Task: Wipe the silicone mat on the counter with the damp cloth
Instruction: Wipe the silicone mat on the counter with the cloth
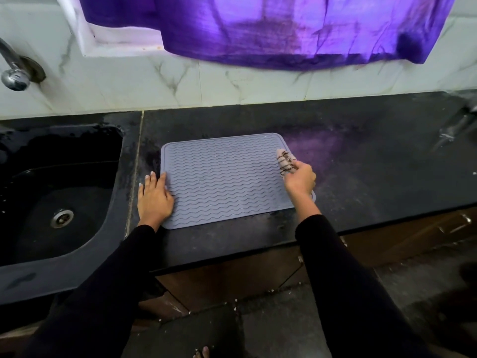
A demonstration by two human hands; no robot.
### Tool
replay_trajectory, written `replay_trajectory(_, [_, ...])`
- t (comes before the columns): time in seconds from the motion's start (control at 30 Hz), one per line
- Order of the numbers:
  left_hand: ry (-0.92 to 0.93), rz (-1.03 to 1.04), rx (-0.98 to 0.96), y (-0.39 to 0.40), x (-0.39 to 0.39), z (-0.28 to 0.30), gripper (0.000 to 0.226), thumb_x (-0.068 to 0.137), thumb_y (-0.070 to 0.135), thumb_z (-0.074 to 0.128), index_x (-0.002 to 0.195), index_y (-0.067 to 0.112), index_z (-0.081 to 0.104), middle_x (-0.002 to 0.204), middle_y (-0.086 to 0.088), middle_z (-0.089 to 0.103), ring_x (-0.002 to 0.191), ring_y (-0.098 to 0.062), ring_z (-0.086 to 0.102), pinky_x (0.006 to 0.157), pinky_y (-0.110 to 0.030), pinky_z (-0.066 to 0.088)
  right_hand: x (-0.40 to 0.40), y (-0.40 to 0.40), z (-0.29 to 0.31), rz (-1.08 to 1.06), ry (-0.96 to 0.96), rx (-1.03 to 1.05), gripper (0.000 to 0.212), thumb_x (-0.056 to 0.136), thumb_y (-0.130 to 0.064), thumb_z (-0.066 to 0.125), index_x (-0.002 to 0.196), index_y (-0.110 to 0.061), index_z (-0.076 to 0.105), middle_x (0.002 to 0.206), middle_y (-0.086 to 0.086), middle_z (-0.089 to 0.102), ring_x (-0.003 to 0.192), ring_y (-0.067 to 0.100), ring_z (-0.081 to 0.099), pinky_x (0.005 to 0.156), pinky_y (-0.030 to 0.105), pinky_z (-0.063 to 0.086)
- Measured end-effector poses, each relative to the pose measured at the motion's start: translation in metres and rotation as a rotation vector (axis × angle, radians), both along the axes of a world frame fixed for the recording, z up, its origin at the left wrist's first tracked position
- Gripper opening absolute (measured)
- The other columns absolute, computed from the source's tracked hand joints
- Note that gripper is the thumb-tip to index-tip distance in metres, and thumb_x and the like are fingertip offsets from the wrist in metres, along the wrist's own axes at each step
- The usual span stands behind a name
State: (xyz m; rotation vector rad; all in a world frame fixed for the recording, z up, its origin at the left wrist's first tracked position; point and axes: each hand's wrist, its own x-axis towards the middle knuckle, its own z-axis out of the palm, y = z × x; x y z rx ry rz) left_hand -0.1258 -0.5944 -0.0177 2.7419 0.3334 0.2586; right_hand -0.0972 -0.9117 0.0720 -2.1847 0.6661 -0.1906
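Note:
A grey silicone mat (222, 179) with wavy ridges lies flat on the black counter (361, 171). My left hand (154, 197) rests flat on the mat's left edge, fingers straight, partly on the counter. My right hand (300, 180) grips a small bunched pale cloth (285, 160) with dark stitching. The cloth sits on the mat near its right edge, toward the far corner. My right hand hides the mat's near right corner.
A black sink (59, 192) with a metal drain lies left of the mat, a chrome tap (15, 71) above it. Marble tiles back the counter; a purple curtain (296, 29) hangs above. The counter's front edge runs just below the mat, with cabinets and floor beneath.

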Motion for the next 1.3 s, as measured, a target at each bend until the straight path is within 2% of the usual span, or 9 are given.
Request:
replay_trajectory(0.2, [0.004, 0.005, 0.024, 0.0, 0.001, 0.0, 0.054, 0.089, 0.015, 0.039, 0.142, 0.011, 0.03, 0.152, -0.019, 0.022, 0.142, -0.031, 0.015, 0.117, -0.043, 0.006, -0.018, 0.028, -0.061, 0.305, -0.034, -0.415, 0.054, 0.085, 0.005, 0.054, 0.136, -0.007, 0.045, 0.147, 0.014, 0.04, 0.136, 0.03, 0.036, 0.115, 0.036, 0.026])
replay_trajectory(0.37, [-0.002, 0.021, 0.031, -0.001, 0.002, -0.001, 0.053, 0.089, 0.015, 0.039, 0.142, 0.011, 0.03, 0.152, -0.018, 0.022, 0.142, -0.03, 0.015, 0.117, -0.042, 0.006, -0.012, 0.023, -0.064, 0.346, -0.055, -0.423, 0.066, 0.079, 0.004, 0.065, 0.139, -0.01, 0.043, 0.151, 0.01, 0.035, 0.139, 0.026, 0.03, 0.117, 0.036, 0.024])
replay_trajectory(0.53, [-0.01, 0.012, 0.027, -0.001, -0.001, 0.002, 0.054, 0.089, 0.014, 0.04, 0.142, 0.01, 0.03, 0.152, -0.02, 0.022, 0.142, -0.031, 0.015, 0.117, -0.043, 0.007, -0.007, 0.009, -0.056, 0.356, -0.041, -0.258, 0.058, 0.079, 0.005, 0.062, 0.134, -0.014, 0.053, 0.144, 0.003, 0.047, 0.131, 0.022, 0.044, 0.109, 0.034, 0.037])
replay_trajectory(0.67, [-0.009, 0.0, 0.011, -0.002, -0.003, 0.005, 0.054, 0.089, 0.012, 0.04, 0.142, 0.009, 0.031, 0.151, -0.021, 0.022, 0.142, -0.032, 0.016, 0.117, -0.044, 0.007, 0.015, -0.025, -0.041, 0.238, 0.008, 0.353, 0.028, 0.086, -0.002, 0.061, 0.113, -0.007, 0.067, 0.105, 0.008, 0.067, 0.088, 0.02, 0.066, 0.085, 0.032, 0.052])
replay_trajectory(0.73, [-0.016, -0.003, 0.009, -0.002, -0.003, 0.004, 0.054, 0.088, 0.013, 0.04, 0.141, 0.009, 0.032, 0.151, -0.021, 0.024, 0.142, -0.033, 0.017, 0.117, -0.044, 0.008, 0.026, -0.035, -0.029, 0.041, -0.025, 0.418, 0.028, 0.083, -0.005, 0.063, 0.11, -0.01, 0.069, 0.101, 0.01, 0.068, 0.09, 0.024, 0.065, 0.09, 0.036, 0.053])
replay_trajectory(0.83, [-0.005, 0.007, 0.001, -0.001, -0.003, 0.003, 0.053, 0.088, 0.015, 0.038, 0.141, 0.01, 0.032, 0.151, -0.02, 0.024, 0.142, -0.032, 0.018, 0.117, -0.044, 0.008, 0.024, -0.034, -0.019, -0.082, -0.076, 0.131, 0.044, 0.088, 0.0, 0.052, 0.129, -0.012, 0.057, 0.121, 0.012, 0.064, 0.116, 0.029, 0.056, 0.105, 0.033, 0.04])
replay_trajectory(1.1, [-0.01, 0.021, 0.011, -0.002, -0.002, 0.002, 0.053, 0.09, 0.015, 0.038, 0.142, 0.012, 0.031, 0.152, -0.017, 0.024, 0.142, -0.03, 0.016, 0.117, -0.043, 0.008, 0.01, -0.002, -0.067, 0.379, -0.001, -0.562, 0.064, 0.085, 0.002, 0.054, 0.144, -0.004, 0.03, 0.153, 0.018, 0.025, 0.142, 0.033, 0.022, 0.118, 0.04, 0.017])
replay_trajectory(1.2, [0.001, 0.033, 0.019, -0.003, 0.001, 0.001, 0.053, 0.089, 0.018, 0.036, 0.142, 0.013, 0.032, 0.152, -0.017, 0.024, 0.142, -0.029, 0.017, 0.117, -0.043, 0.008, 0.013, -0.002, -0.073, 0.411, 0.026, -0.598, 0.069, 0.086, -0.003, 0.057, 0.147, -0.006, 0.024, 0.156, 0.016, 0.018, 0.145, 0.031, 0.014, 0.119, 0.038, 0.01])
replay_trajectory(1.3, [0.009, 0.033, 0.022, -0.003, 0.001, 0.001, 0.055, 0.087, 0.022, 0.033, 0.142, 0.013, 0.032, 0.152, -0.016, 0.024, 0.143, -0.028, 0.016, 0.118, -0.043, 0.008, 0.021, -0.015, -0.062, 0.435, 0.011, -0.455, 0.065, 0.084, -0.001, 0.06, 0.143, -0.009, 0.035, 0.152, 0.011, 0.031, 0.139, 0.029, 0.031, 0.115, 0.038, 0.026])
